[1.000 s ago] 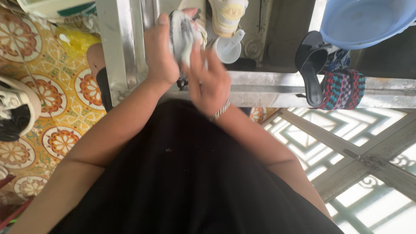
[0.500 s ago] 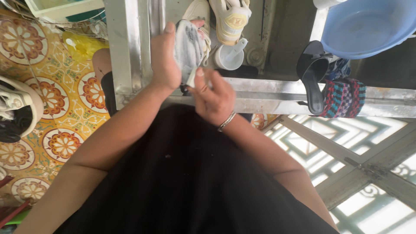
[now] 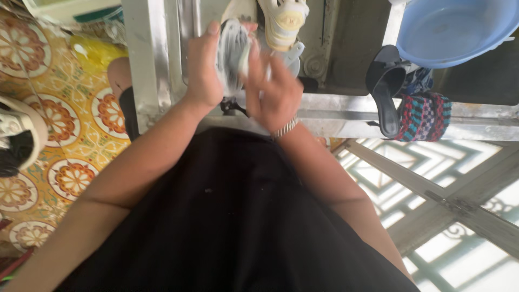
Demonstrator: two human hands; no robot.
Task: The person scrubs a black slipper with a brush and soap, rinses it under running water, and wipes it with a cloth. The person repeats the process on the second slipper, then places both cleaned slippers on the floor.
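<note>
- Above the dark lap, against the metal frame rail [image 3: 146, 70], the left hand [image 3: 203, 73] is wrapped around a pale grey-and-white sneaker [image 3: 231, 54], thumb up along its near side, fingers hidden behind it; the shoe stands on edge with its sole turned toward the right hand
- Just beside it, the right hand [image 3: 275, 92] is blurred, fingers loosely curled and touching the sneaker's sole side; whether it grips anything I cannot tell; a silver metal bracelet [image 3: 285, 128] circles the wrist
- Beyond the hands, a white and pale-yellow sneaker [image 3: 284, 21] lies at the top edge, near the held shoe
- On the right, a black slip-on sandal [image 3: 385, 89] rests on the rail beside a multicoloured woven cloth piece [image 3: 424, 116]; a blue round plastic basin [image 3: 454, 27] sits above them
- At the left, orange floral-patterned floor tiles [image 3: 70, 119] carry a black-and-white shoe [image 3: 16, 138] at the frame's edge; a yellow plastic bag [image 3: 94, 51] lies near the rail
</note>
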